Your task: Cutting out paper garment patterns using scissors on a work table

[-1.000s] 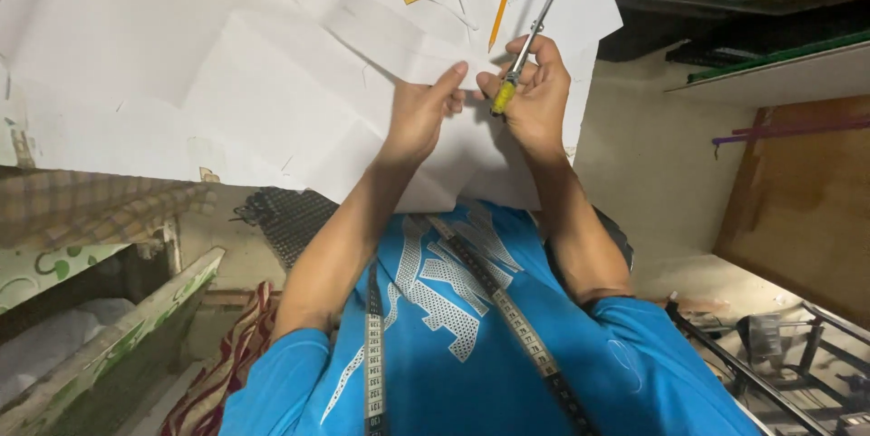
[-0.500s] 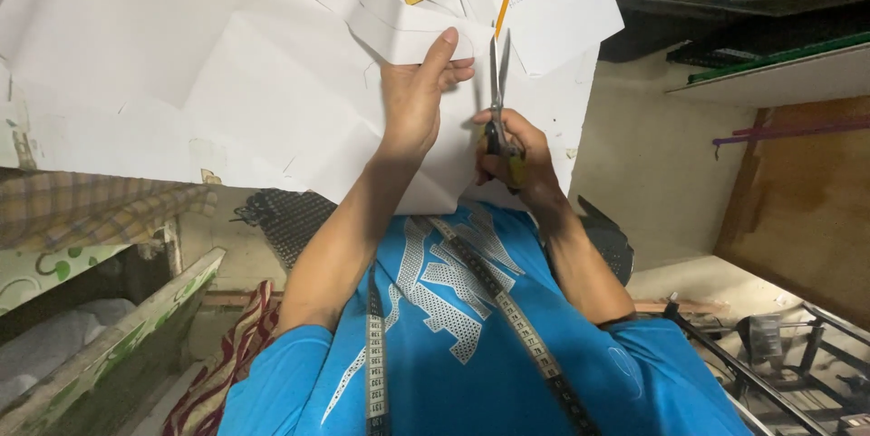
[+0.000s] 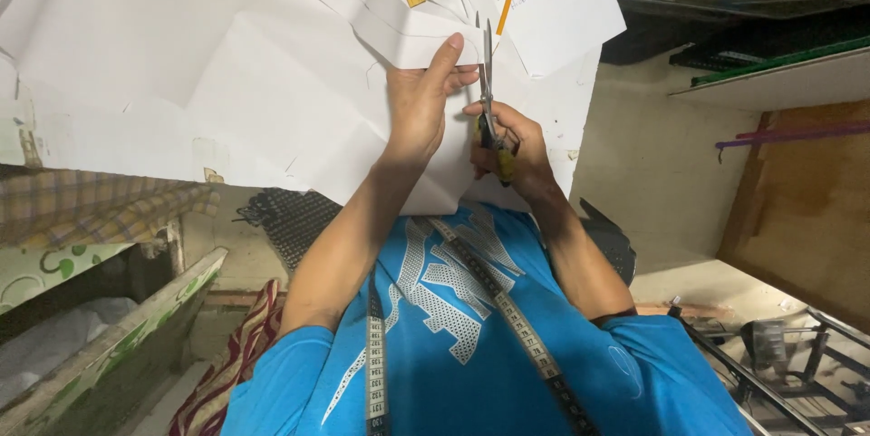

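The person wears a bright blue short-sleeved shirt (image 3: 471, 345) with white dotted lettering on the chest, and a dark measuring tape (image 3: 507, 318) hangs around the neck toward 6 o'clock

Both forearms reach forward, bare. Left hand (image 3: 419, 105) lies palm down, fingers closed in a pinch, thumb stretched toward the right hand (image 3: 506, 141), which sits just beside it, curled tight into a grip.
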